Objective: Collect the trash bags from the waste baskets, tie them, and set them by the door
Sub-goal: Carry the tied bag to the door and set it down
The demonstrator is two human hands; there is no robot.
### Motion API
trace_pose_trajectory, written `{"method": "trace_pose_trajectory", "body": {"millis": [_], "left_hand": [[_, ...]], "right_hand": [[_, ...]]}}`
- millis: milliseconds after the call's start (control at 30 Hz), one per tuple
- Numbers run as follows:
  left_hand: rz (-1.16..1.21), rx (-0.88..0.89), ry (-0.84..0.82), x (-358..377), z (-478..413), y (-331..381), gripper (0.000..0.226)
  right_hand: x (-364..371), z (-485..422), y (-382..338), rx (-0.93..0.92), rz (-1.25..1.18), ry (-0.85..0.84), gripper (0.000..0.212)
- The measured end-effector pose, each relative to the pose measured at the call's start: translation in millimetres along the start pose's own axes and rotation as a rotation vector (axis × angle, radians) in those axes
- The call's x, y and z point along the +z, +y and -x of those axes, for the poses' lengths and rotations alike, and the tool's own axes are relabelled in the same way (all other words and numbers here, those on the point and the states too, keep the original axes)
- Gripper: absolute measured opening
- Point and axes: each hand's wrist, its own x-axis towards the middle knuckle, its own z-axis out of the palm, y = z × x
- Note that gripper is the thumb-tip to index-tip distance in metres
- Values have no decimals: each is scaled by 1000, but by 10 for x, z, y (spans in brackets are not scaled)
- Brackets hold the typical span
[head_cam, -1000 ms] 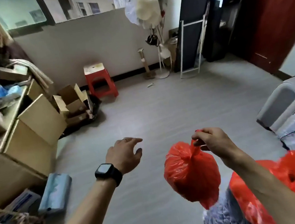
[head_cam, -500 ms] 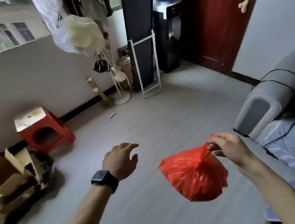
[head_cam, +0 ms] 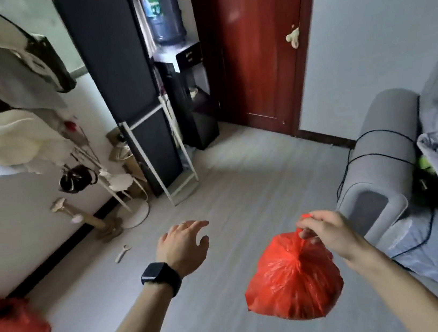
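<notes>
The right hand (head_cam: 324, 231) pinches the gathered neck of the red bag (head_cam: 293, 279), so it hangs tied and clear of the floor (head_cam: 238, 191) for carrying toward the door (head_cam: 254, 48), while the left hand (head_cam: 184, 245) floats empty, fingers spread.

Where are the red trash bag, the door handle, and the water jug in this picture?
red trash bag (head_cam: 293, 279), head view, middle of its bulging body.
door handle (head_cam: 293, 37), head view, on the pale lever.
water jug (head_cam: 162, 10), head view, on its blue side.
</notes>
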Motion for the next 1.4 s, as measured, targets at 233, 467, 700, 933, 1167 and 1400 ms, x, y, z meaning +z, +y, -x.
{"method": "trace_pose_trajectory", "body": {"millis": [233, 467, 700, 933, 1167, 1400], "left_hand": [[23, 52, -40, -185, -1872, 167, 43], [-21, 181, -94, -257, -4046, 435, 47], [-27, 329, -110, -659, -6091, 1148, 47], [-41, 468, -149, -618, -7685, 2148, 46], [-40, 498, -197, -526, -9174, 3066, 47], [-30, 496, -248, -370, -10377, 3713, 48]], "right_hand": [[-330, -1600, -597, 46, -14, 75, 16], [-753, -3212, -1086, 84, -57, 201, 11], [-1335, -4519, -1609, 119, -102, 348, 11], [-2061, -5945, -1821, 136, -171, 435, 10], [-2910, -7349, -1998, 186, -196, 447, 7], [-3642, -8467, -2078, 278, -136, 438, 5]]}}
